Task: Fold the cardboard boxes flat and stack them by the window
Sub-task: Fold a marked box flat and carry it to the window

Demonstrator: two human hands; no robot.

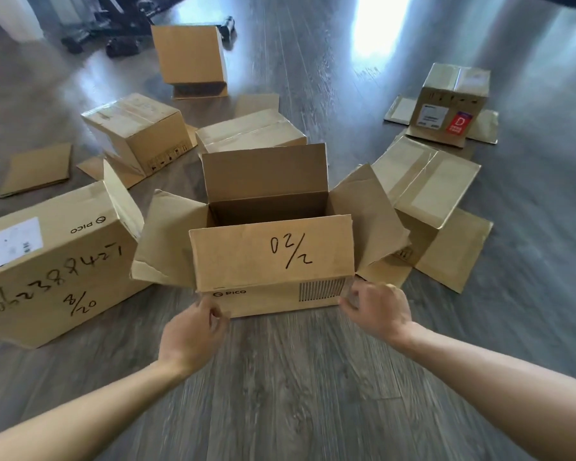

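Observation:
An open brown cardboard box [273,257] stands upright on the floor right in front of me, all top flaps spread, "02/2" written on its near flap. My left hand [190,334] is at the box's lower left front corner, fingers curled and touching the edge. At the lower right front corner, my right hand [376,311] has its fingers bent against the cardboard. Neither hand clearly grips the box. A larger box [54,261] with handwritten numbers lies to the left. Several more boxes [140,134] are scattered behind.
A box with a red label [449,104] stands at the right back, a tilted box [426,184] closer on the right, another box [193,58] at the back centre. A flat cardboard piece [37,169] lies at the left. Dark chair bases [120,44] are at the far back on grey wood floor [296,394].

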